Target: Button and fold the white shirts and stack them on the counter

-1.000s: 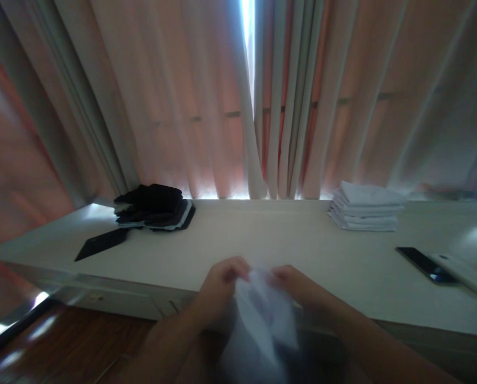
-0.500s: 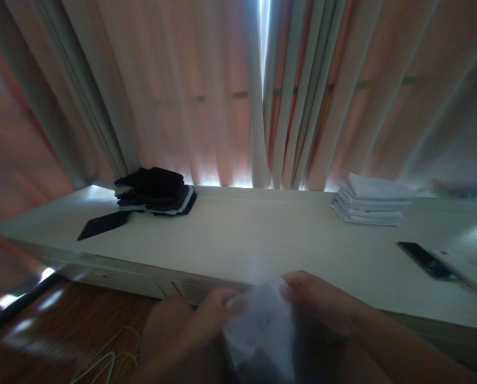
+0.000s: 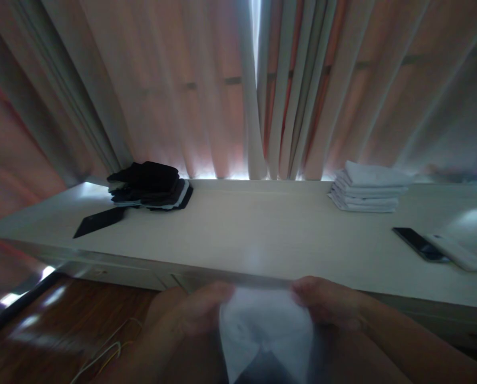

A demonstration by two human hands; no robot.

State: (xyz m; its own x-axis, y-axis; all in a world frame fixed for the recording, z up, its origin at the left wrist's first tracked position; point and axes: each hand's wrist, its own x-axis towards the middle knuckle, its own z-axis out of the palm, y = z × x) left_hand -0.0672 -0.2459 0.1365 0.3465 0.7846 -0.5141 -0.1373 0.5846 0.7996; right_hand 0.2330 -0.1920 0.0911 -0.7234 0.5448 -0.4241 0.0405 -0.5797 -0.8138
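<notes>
A white cloth (image 3: 264, 330) hangs in front of me, just below the front edge of the long white table (image 3: 262, 234). My left hand (image 3: 200, 309) is closed on its upper left corner. My right hand (image 3: 326, 301) is closed on its upper right corner, so the top edge is stretched between them. The cloth's lower part runs out of the bottom of the view.
A stack of folded white cloths (image 3: 368, 188) sits at the table's back right. A pile of dark cloths (image 3: 148, 185) lies at the back left with a flat black piece (image 3: 98, 221) beside it. A black phone (image 3: 418, 244) and a white remote (image 3: 456, 252) lie at the right. Curtains (image 3: 238, 85) hang behind; cables (image 3: 102, 357) lie on the wooden floor.
My hands have dropped from over the table's front edge to below it and moved apart, spreading the bunched white cloth flat between them.
</notes>
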